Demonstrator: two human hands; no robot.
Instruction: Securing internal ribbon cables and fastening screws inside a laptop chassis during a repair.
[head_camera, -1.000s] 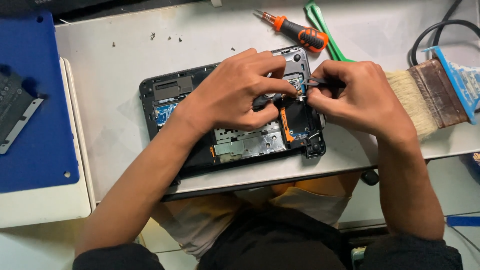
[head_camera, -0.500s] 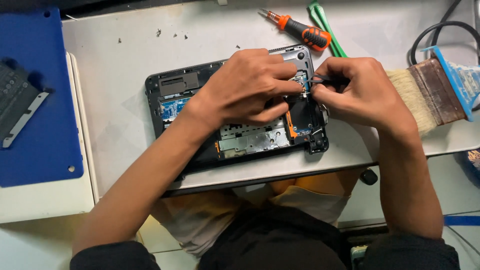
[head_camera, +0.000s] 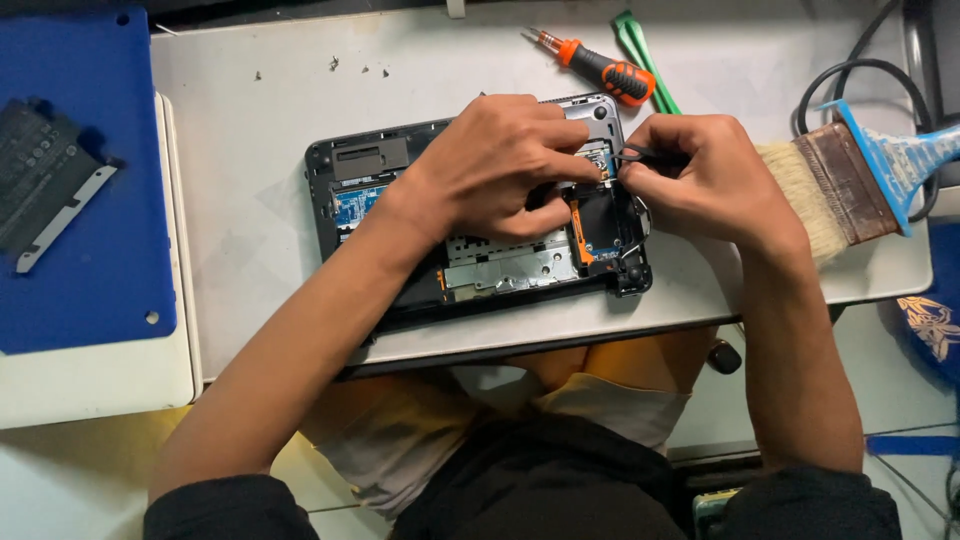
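Laptop shell (head_camera: 400, 190) opened, boards inside, both hands (head_camera: 500, 165) within

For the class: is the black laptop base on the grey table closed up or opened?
Opened: the black laptop base shows bare circuit boards and metal plates.

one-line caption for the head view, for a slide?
Left hand steadies an opened laptop while the right hand works black tweezers inside, screwdriver and brush nearby.

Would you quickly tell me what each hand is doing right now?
Left hand: fingers curled, pressing on the opened laptop; holding nothing visible.
Right hand: closed, pinching black tweezers at the laptop's inside.
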